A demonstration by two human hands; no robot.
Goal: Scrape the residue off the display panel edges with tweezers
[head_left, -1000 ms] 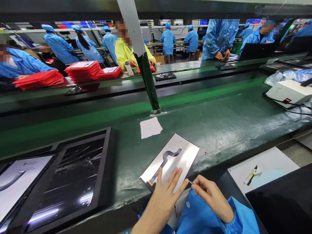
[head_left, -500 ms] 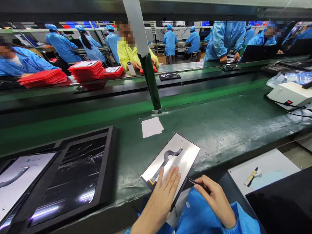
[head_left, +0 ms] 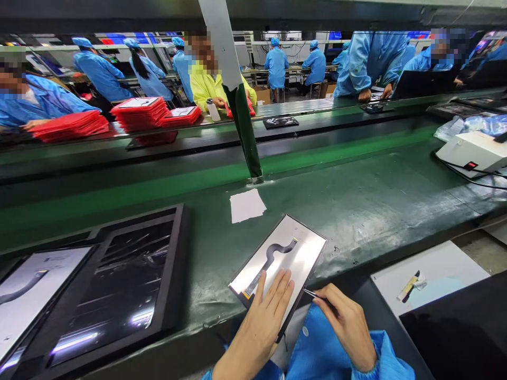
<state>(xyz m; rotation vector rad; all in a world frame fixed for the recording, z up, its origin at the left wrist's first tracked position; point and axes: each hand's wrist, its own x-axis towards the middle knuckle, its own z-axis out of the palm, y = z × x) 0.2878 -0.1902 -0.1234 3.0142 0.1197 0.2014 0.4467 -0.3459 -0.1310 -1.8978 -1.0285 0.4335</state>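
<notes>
A display panel (head_left: 307,248) with a silvery back lies tilted at the front edge of the green bench, its near corner jutting past the edge. An S-shaped dark ribbon cable (head_left: 273,254) runs along its back. My left hand (head_left: 266,311) rests flat on the panel, fingers stretched and slightly apart, covering its lower part. With thumb and fingers my right hand (head_left: 344,316) pinches a pair of metal tweezers (head_left: 311,293). Their tips are at the panel's right edge; whether they grip anything there is too small to tell.
At left, a black foam tray (head_left: 179,253) carries dark screens and another silver-backed panel (head_left: 43,285). White paper sheets (head_left: 247,206) lie beyond my panel. A white box device (head_left: 471,153) with cables stands at right. Past a post (head_left: 247,132), a conveyor carries parts; co-workers sit opposite.
My right hand has shifted slightly left, and the tweezers show more clearly at the panel's edge. Dark items on the far conveyor have slid right. My left hand and the panel stay put.
</notes>
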